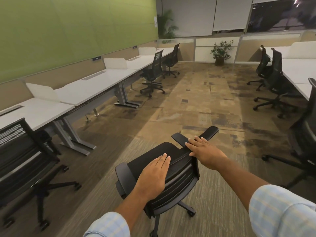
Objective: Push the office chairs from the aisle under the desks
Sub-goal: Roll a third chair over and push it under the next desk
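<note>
Both of my hands lie flat and open on the chair I am steering, so my grip is a press and not a clasp: my left hand [153,175] rests palm-down on the top of the backrest [177,170], and my right hand [203,149] lies over the backrest's far corner with its fingertips reaching the near armrest [181,140]. Nothing is curled around the frame, so I judge the push will go better if I keep both palms bearing evenly; uneven weight would swivel the seat instead of rolling the base.

This chair [164,173] stands in the aisle at about six o'clock in my view, its seat pointing toward eleven o'clock, well apart from any desk. The open gap I would aim for is under the white surface [95,82] at ten o'clock, between its grey legs [126,98] and the pair nearer me at nine. I should turn the chair to face that gap squarely before pushing, so the armrests pass under the edge and the casters miss the feet of the legs.

Another chair [22,151] at eight o'clock stands just beside the near desk, so I must keep clear of its base. More chairs [275,79] wait at two o'clock along the right-hand desks.
</note>
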Tool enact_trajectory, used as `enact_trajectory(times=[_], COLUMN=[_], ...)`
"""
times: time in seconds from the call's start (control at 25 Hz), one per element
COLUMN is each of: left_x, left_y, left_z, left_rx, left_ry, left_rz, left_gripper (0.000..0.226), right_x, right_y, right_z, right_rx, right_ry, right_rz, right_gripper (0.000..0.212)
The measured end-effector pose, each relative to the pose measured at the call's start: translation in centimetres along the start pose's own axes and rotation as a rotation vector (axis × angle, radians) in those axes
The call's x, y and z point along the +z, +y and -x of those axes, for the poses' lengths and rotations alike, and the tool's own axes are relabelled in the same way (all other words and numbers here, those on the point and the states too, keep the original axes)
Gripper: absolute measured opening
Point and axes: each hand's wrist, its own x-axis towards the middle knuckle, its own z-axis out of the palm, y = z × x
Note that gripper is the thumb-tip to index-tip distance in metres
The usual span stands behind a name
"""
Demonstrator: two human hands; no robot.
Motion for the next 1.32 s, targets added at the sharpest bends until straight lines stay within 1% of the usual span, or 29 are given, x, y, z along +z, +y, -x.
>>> enact_trajectory(times=[0.12, 0.28, 0.44, 0.56, 0.76, 0.92, 1.04, 1.2, 1.32], left_x=[0.3, 0.5, 0.0, -0.1, 0.0, 0.2, 0.5, 1.1, 1.4], left_y=[-2.2, -5.7, -10.1, -13.4, -19.3, -24.2, -28.6, -33.4, -36.7], left_z=[-0.1, -0.8, -2.7, -4.0, -7.0, -9.5, -12.0, -15.5, -18.1], left_rx=[-0.037, -0.091, -0.134, -0.136, -0.156, -0.178, -0.175, -0.181, -0.226], left_ry=[0.018, 0.033, 0.064, 0.079, 0.119, 0.153, 0.137, 0.097, 0.075], left_rz=[0.006, -0.003, -0.004, -0.044, -0.066, -0.062, -0.057, -0.051, -0.04], left_gripper=[0.067, 0.06, 0.055, 0.052, 0.048, 0.047, 0.049, 0.051, 0.053], right_x=[0.8, 1.4, 2.1, 2.7, 3.2, 2.7, 2.6, 2.4, 2.2], right_y=[-0.9, -1.9, -2.3, -2.4, -2.5, -2.2, -1.6, 0.3, 0.5], right_z=[-2.0, -5.8, -10.5, -13.7, -20.5, -26.3, -30.6, -35.3, -39.7], right_rx=[-0.017, -0.045, -0.122, -0.146, -0.16, -0.207, -0.213, -0.141, -0.14], right_ry=[0.039, 0.058, 0.099, 0.149, 0.134, 0.095, 0.11, 0.159, 0.166], right_rz=[-0.02, -0.031, -0.042, -0.055, -0.069, -0.036, -0.047, -0.016, -0.011], right_gripper=[0.055, 0.054, 0.055, 0.055, 0.056, 0.056, 0.057, 0.064, 0.066])
